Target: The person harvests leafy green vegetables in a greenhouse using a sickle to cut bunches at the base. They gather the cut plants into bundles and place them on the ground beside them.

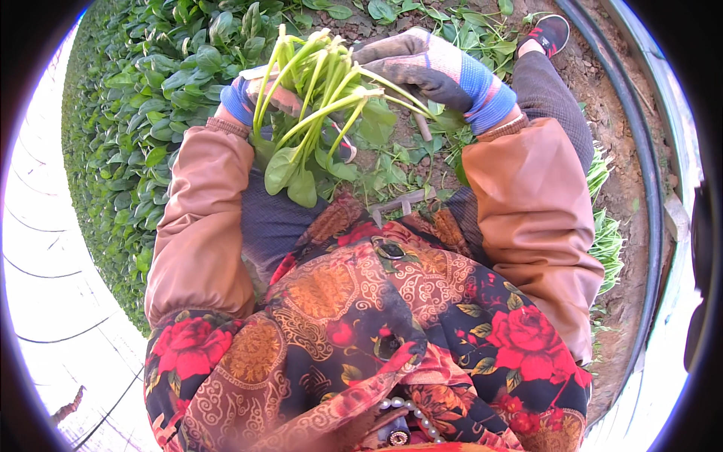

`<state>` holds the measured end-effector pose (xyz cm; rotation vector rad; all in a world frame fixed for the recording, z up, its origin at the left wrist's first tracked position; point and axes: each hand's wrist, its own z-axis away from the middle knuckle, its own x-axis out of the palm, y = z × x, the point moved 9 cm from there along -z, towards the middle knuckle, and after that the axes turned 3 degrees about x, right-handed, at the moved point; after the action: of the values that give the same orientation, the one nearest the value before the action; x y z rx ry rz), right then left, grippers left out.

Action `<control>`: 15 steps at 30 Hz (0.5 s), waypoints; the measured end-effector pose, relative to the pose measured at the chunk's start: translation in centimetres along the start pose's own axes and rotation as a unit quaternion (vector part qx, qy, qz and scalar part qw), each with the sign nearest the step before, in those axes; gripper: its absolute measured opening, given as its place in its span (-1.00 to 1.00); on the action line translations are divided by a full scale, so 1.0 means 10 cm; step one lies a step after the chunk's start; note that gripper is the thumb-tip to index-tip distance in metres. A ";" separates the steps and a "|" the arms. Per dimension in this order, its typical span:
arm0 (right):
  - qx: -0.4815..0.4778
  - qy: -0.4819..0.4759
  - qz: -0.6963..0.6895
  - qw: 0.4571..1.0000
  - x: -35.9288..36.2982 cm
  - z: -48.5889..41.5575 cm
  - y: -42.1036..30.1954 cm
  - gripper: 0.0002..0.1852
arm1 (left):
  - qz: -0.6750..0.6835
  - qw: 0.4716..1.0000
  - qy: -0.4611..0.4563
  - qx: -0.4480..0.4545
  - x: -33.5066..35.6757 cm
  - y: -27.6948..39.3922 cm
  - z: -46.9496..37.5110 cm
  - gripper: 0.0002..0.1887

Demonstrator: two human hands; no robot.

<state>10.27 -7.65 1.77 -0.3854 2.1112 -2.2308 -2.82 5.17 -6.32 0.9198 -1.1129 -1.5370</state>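
A bunch of leafy greens that look like spinach (316,107) is held up in front of me, its cut stem ends upward and its leaves hanging down. My left hand (274,93), in a soiled knitted work glove, is closed around the near-left side of the bunch. A pale narrow object (257,72) shows at that hand; what it is I cannot tell. My right hand (421,65), gloved alike, has its bent fingertips against the stem ends. Its palm side is hidden, so its grip is unclear. Below it a brownish handle-like stick (422,127) sticks out.
A dense bed of growing greens (130,141) fills the left, beside pale sheeting (51,254). Loose leaves (406,158) litter the soil between my legs, near a wooden piece (404,200). Bundled greens (605,248) lie at right, before a black hose (649,169). My shoe (548,35) is upper right.
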 end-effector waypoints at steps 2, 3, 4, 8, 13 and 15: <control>0.030 0.022 0.035 0.999 -0.12 0.03 0.02 -0.63 | -0.215 0.975 0.023 0.040 -0.04 0.09 -0.01 -0.75; 0.082 0.025 0.056 0.995 -0.17 0.05 0.10 -0.60 | -0.234 0.970 0.012 0.069 0.01 0.15 -0.03 -0.75; 0.108 0.007 0.061 0.992 -0.16 0.05 0.15 -0.60 | -0.253 0.963 0.001 0.098 0.06 0.24 -0.03 -0.75; -0.096 0.021 0.122 0.988 -0.15 0.01 -0.15 -0.62 | -0.085 0.995 0.040 0.030 0.05 0.29 -0.06 -0.46; 0.040 0.113 -0.071 0.990 -0.22 0.05 0.17 -0.62 | 0.014 0.998 0.057 0.025 0.07 0.39 -0.10 -0.28; 0.067 0.108 -0.045 0.991 -0.18 0.05 0.22 -0.63 | 0.061 0.997 0.035 0.016 0.12 0.37 -0.13 -0.27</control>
<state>11.82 -7.92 -0.64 -0.2462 2.0613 -2.5557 -0.83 3.44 -3.16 0.9024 -1.1255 -1.3818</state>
